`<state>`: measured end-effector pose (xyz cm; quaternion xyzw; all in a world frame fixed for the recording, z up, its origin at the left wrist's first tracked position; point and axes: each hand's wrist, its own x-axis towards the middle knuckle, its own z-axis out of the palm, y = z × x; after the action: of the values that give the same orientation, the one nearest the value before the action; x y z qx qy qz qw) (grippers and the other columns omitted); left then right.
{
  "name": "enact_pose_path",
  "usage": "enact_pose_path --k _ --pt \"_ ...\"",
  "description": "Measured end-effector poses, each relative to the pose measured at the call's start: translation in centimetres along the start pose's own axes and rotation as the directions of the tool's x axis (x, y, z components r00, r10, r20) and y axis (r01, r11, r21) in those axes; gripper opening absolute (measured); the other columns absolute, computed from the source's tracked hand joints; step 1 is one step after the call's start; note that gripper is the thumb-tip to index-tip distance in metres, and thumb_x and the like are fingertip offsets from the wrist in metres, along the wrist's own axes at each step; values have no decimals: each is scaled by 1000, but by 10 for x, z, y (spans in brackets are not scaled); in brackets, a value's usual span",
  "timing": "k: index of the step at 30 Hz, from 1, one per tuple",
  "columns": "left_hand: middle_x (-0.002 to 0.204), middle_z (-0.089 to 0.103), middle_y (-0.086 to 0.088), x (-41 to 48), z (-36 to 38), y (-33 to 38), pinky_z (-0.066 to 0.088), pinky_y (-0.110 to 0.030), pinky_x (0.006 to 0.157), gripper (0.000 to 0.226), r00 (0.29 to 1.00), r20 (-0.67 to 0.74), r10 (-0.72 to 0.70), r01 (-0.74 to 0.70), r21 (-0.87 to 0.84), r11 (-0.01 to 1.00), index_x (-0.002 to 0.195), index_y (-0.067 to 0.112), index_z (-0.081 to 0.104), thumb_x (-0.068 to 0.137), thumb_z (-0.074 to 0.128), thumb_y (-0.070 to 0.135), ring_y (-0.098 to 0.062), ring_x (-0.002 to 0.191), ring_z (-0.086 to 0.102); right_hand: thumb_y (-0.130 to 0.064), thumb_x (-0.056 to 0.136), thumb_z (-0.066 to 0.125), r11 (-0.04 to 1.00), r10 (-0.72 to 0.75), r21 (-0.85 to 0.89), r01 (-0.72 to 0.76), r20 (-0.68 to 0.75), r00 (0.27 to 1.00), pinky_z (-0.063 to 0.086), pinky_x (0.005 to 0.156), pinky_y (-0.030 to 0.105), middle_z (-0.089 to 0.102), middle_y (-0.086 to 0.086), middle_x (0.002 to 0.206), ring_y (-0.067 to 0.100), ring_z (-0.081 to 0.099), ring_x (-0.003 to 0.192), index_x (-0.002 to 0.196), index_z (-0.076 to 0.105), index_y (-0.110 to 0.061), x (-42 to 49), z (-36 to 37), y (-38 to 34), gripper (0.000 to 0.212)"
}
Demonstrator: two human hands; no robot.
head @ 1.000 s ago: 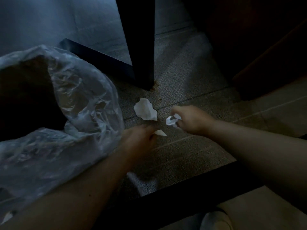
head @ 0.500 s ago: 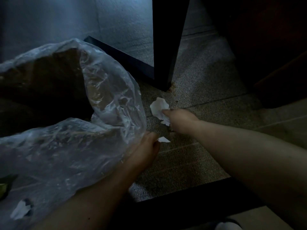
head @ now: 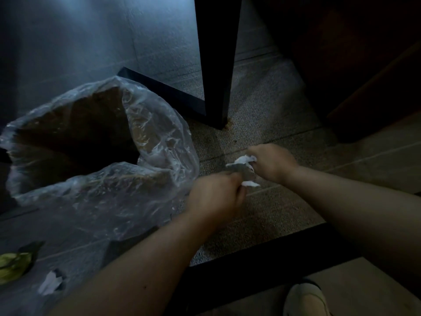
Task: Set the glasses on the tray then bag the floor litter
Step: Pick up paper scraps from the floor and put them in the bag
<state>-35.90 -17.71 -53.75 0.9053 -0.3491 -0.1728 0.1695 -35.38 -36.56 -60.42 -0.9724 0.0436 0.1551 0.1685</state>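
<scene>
A clear plastic bag [head: 109,160] lies open on the floor at the left, its mouth facing up and to the left. My left hand [head: 216,197] grips the bag's right edge, and a small white paper scrap [head: 250,184] lies on the floor right by its fingers. My right hand [head: 271,163] is closed on crumpled white paper litter [head: 245,159], just right of the bag and above the carpet. The two hands nearly touch. No glasses or tray are in view.
A dark table leg [head: 216,65] stands on the carpet just behind the hands. A dark bar [head: 262,249] crosses the floor in front. More litter lies at bottom left: a white scrap [head: 49,283] and a yellow-green peel [head: 13,264]. My shoe [head: 305,299] is at bottom right.
My right hand has picked up the larger white paper piece from the floor and drawn it toward the bag. The view has shifted, so the bag sits lower and more open.
</scene>
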Motion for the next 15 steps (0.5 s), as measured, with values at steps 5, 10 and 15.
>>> enact_pose_path --k 5,10,15 --pt "87 62 2 8 -54 27 44 -33 57 31 974 -145 175 -163 90 982 96 21 59 91 36 41 -18 73 58 -29 85 65 990 -16 133 40 -183 983 46 56 38 62 5 76 29 60 71 80 58 -15 -31 -54 -11 17" --pt "84 61 5 0 -127 11 47 -31 57 35 944 -226 239 -205 162 965 95 24 62 89 34 44 -11 67 55 -23 86 68 964 -77 212 157 -342 936 55 60 43 58 -2 65 17 55 58 75 56 -21 -41 -103 -45 16" --pt "88 66 -1 -28 -187 -57 39 -27 55 30 947 -268 176 -86 318 944 92 20 64 87 43 40 -18 70 59 -21 84 68 906 -286 159 392 -452 845 51 54 27 63 -1 70 7 54 56 82 65 -12 -33 -139 -90 10"
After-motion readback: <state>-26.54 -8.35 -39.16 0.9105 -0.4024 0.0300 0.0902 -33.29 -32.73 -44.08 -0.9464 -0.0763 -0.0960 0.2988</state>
